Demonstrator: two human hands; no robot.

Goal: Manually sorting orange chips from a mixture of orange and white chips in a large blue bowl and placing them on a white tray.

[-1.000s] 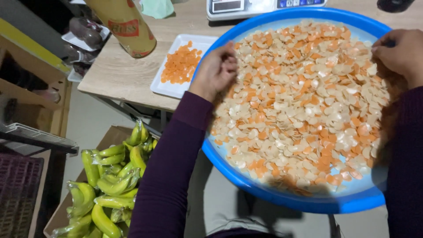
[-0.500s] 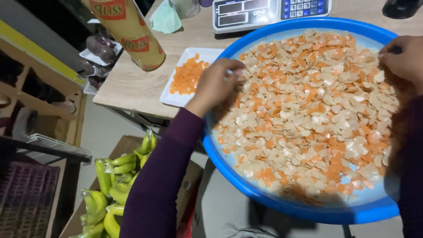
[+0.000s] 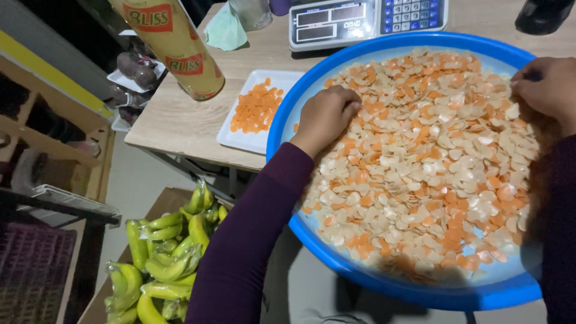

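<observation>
Your left hand (image 3: 324, 118) lies curled, fingers drawn together, on the pale and orange chips (image 3: 432, 162) at the left rim of the blue basin (image 3: 384, 282); whether it grips any, you cannot tell. Your right hand (image 3: 547, 87) rests on the chips at the basin's right rim, fingers bent, its grip also unclear. The basin overhangs the table's (image 3: 180, 120) near edge. Just left of it sits a white tray (image 3: 240, 139) of orange chips (image 3: 257, 108), a scale (image 3: 366, 21) behind. Bananas (image 3: 165, 258) lie below.
</observation>
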